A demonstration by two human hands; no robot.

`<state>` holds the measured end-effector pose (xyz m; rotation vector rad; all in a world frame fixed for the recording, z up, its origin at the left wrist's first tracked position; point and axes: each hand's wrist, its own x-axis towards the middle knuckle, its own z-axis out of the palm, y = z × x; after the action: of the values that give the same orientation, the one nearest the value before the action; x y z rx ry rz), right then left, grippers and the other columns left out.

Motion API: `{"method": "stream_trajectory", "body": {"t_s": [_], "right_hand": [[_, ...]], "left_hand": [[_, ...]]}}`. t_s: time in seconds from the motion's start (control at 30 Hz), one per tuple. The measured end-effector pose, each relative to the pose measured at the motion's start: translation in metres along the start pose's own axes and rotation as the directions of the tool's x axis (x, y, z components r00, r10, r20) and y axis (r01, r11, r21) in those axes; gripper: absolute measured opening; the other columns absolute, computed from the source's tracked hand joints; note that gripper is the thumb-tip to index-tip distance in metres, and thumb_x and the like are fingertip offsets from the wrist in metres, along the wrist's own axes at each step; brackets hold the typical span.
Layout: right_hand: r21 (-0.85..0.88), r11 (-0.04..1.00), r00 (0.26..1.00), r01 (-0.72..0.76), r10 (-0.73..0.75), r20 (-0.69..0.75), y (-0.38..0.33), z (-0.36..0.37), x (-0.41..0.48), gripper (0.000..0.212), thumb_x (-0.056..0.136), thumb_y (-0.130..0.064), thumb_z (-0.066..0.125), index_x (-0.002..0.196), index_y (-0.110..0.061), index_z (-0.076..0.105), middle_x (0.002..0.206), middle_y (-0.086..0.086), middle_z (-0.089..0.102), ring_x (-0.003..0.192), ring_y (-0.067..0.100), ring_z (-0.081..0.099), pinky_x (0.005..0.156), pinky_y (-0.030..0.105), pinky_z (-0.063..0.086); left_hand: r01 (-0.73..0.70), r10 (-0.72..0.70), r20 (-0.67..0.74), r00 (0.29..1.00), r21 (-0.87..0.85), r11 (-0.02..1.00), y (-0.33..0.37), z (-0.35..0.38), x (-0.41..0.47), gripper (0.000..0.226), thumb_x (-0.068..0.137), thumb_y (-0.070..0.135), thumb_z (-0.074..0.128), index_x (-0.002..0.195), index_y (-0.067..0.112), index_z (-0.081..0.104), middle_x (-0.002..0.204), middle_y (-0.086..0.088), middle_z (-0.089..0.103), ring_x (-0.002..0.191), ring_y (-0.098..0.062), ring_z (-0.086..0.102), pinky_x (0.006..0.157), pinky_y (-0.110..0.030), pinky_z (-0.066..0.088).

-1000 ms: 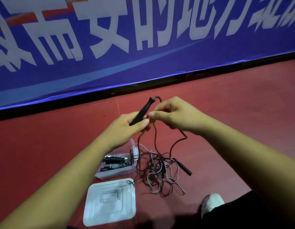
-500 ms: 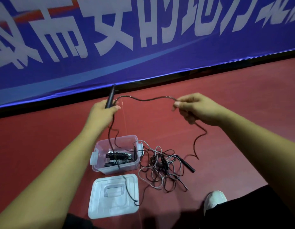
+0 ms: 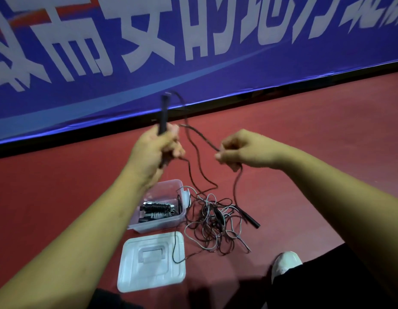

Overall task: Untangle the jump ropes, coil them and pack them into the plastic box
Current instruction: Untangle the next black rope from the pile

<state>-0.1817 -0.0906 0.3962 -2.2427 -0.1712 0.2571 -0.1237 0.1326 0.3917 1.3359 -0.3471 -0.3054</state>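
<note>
Below a banner (image 3: 215, 74) reading "安的地方", our left grip (image 3: 155, 150) holds a black handle (image 3: 163, 114); our right grip (image 3: 242, 150) pinches its rope (image 3: 200, 139); open floor (image 3: 327, 141) right.

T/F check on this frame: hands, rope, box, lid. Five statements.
1. Left hand grips a black handle. True.
2. Right hand is empty. False: it pinches the cord.
3. Lid is on the box. False: it lies on the floor, nearer the person than the box.
4. Box holds a coiled rope. True.
5. Tangle lies left of the box. False: it lies right of it.
</note>
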Motion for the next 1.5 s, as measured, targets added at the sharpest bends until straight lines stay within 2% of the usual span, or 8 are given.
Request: {"method": "stream_trajectory", "body": {"t_s": [0.1,0.23,0.4,0.57,0.67,0.93,1.2,1.5], "right_hand": [[-0.086,0.978,0.972,-0.19,0.2,0.124,0.044,-0.008,0.0,0.022,0.096,-0.019,0.062,0.087,-0.001,0.072,0.066,-0.01,0.065,0.059,-0.003,0.055,0.067,0.015,0.042],[0.165,0.956,0.966,-0.243,0.254,-0.044,0.072,-0.016,0.006,0.016,0.095,-0.014,0.062,0.088,-0.003,0.07,0.075,0.01,0.068,0.074,0.019,0.067,0.082,0.043,0.054],[0.245,0.967,0.987,-0.069,0.102,-0.124,0.014,-0.009,0.01,0.02,0.097,-0.017,0.059,0.091,-0.001,0.07,0.047,-0.004,0.037,0.041,0.014,0.033,0.044,0.024,0.029],[0.056,0.998,0.99,0.02,-0.012,-0.138,-0.03,0.012,0.004,0.02,0.094,-0.023,0.063,0.083,-0.011,0.075,0.042,-0.006,0.041,0.038,0.01,0.034,0.041,0.02,0.029],[0.051,0.998,0.989,0.039,-0.031,-0.147,-0.029,0.014,0.008,0.019,0.09,-0.022,0.069,0.078,-0.008,0.072,0.04,-0.006,0.044,0.037,0.007,0.036,0.041,0.02,0.03],[-0.048,0.973,0.972,-0.227,0.229,0.049,0.079,-0.007,0.008,0.017,0.094,-0.018,0.065,0.077,-0.017,0.069,0.072,-0.006,0.064,0.07,0.003,0.054,0.079,0.029,0.04],[0.203,0.979,0.978,0.005,0.038,-0.207,0.032,0.002,0.013,0.022,0.098,-0.017,0.058,0.086,-0.002,0.069,0.056,0.005,0.047,0.05,0.017,0.049,0.054,0.023,0.045],[0.208,0.934,0.923,0.291,-0.216,-0.319,-0.042,0.017,0.001,0.028,0.098,-0.024,0.059,0.082,-0.004,0.071,0.054,0.012,0.042,0.05,0.019,0.036,0.051,0.028,0.029]], "left_hand": [[-0.025,-0.007,-0.151,0.989,-0.209,0.978,0.01,-0.022,0.012,0.025,0.099,0.008,0.048,0.073,0.012,0.046,0.043,0.008,0.03,0.044,-0.011,0.037,0.055,-0.024,0.045],[0.227,-0.192,-0.24,0.952,0.132,0.965,-0.006,-0.04,0.01,0.014,0.097,0.005,0.053,0.084,0.007,0.059,0.053,0.002,0.055,0.05,-0.012,0.058,0.055,-0.018,0.046],[0.344,-0.085,-0.415,0.906,0.604,0.719,-0.014,-0.055,0.015,0.021,0.093,0.012,0.064,0.112,0.017,0.07,0.098,-0.004,0.069,0.078,-0.014,0.058,0.064,-0.021,0.04],[0.099,-0.151,0.131,0.98,0.34,0.935,-0.01,-0.019,0.001,0.017,0.1,0.018,0.053,0.108,0.013,0.067,0.103,-0.005,0.075,0.104,-0.019,0.07,0.093,-0.031,0.053],[-0.016,-0.164,0.291,0.942,0.529,0.848,-0.013,-0.005,-0.009,0.019,0.095,0.031,0.059,0.085,0.015,0.063,0.066,0.0,0.066,0.069,-0.024,0.069,0.073,-0.031,0.051],[0.013,-0.024,-0.15,0.988,-0.071,0.997,0.009,-0.039,0.01,0.026,0.098,0.011,0.05,0.073,0.014,0.044,0.044,0.01,0.03,0.043,-0.01,0.033,0.051,-0.022,0.035],[0.244,0.162,-0.461,0.873,0.699,0.672,-0.007,-0.058,0.009,0.018,0.096,0.019,0.06,0.111,0.013,0.067,0.091,-0.005,0.063,0.082,-0.022,0.056,0.076,-0.03,0.041],[-0.055,-0.05,0.243,0.969,0.405,0.913,-0.005,-0.002,-0.017,0.013,0.097,0.024,0.057,0.094,0.012,0.061,0.07,-0.002,0.068,0.078,-0.023,0.071,0.082,-0.031,0.052]]}}
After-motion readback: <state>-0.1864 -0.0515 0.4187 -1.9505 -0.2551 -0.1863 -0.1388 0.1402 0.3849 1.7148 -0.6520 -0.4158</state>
